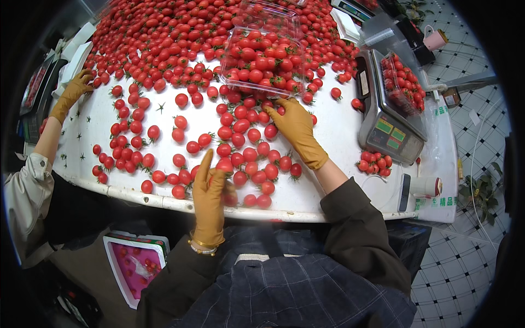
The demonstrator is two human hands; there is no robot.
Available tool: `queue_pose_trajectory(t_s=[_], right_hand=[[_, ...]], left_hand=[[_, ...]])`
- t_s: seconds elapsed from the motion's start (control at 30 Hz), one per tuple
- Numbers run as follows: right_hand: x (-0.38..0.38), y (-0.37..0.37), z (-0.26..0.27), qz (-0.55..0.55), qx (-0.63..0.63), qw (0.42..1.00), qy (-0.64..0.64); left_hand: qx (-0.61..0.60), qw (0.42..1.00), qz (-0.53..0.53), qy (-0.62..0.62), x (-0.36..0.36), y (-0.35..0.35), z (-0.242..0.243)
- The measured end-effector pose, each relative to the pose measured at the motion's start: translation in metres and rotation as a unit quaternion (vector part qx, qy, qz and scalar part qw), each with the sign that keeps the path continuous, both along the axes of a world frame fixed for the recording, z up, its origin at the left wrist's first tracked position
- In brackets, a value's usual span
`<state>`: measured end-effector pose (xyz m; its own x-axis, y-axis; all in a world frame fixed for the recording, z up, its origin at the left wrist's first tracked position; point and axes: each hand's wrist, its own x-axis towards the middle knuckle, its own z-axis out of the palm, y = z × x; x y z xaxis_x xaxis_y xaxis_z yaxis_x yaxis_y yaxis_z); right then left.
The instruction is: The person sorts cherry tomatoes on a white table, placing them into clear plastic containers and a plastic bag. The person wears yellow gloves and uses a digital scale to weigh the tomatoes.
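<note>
Loose red cherry tomatoes (250, 155), some with green stems, lie on the white table (328, 139). My left hand (211, 192), in a tan rubber glove, is above the near edge, fingers pointing up the table; it is partly blurred, and tomatoes lie beside and behind its fingers. Whether it holds one is unclear. My right hand (293, 123), gloved alike, reaches in at the front of a clear plastic clamshell box (262, 86) heaped with tomatoes. Its thumb is next to loose tomatoes, and its fingertips are partly hidden near the box's front edge.
A digital scale (389, 135) at the right bears another filled clamshell (404, 84). Near it are a small tomato cluster (374, 164), a phone (404, 192) and a cup (424, 187). A co-worker's gloved hand (76, 90) touches the table at left. A white-rimmed tub (117, 266) stands below.
</note>
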<state>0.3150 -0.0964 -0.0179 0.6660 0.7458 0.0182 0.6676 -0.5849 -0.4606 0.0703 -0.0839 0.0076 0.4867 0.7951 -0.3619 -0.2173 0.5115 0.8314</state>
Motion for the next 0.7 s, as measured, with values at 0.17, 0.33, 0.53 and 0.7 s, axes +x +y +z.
queue_pose_trajectory(t_s=[0.17, 0.33, 0.53, 0.7], right_hand=[[0.007, 0.003, -0.005, -0.009, 0.033, 0.994, 0.103], [-0.011, -0.014, 0.017, 0.029, 0.083, 0.988, 0.126], [-0.065, -0.067, 0.053, 0.314, 0.107, 0.926, 0.181], [-0.025, -0.073, 0.04, 0.278, 0.158, 0.916, 0.243]], left_hand=[[-0.013, 0.998, -0.022, -0.051, -0.003, -0.003, 0.004], [-0.056, 0.988, -0.119, -0.087, 0.003, -0.003, -0.002], [-0.147, 0.963, -0.185, -0.132, 0.006, -0.012, -0.009], [-0.128, 0.963, -0.199, -0.131, 0.006, -0.016, -0.013]])
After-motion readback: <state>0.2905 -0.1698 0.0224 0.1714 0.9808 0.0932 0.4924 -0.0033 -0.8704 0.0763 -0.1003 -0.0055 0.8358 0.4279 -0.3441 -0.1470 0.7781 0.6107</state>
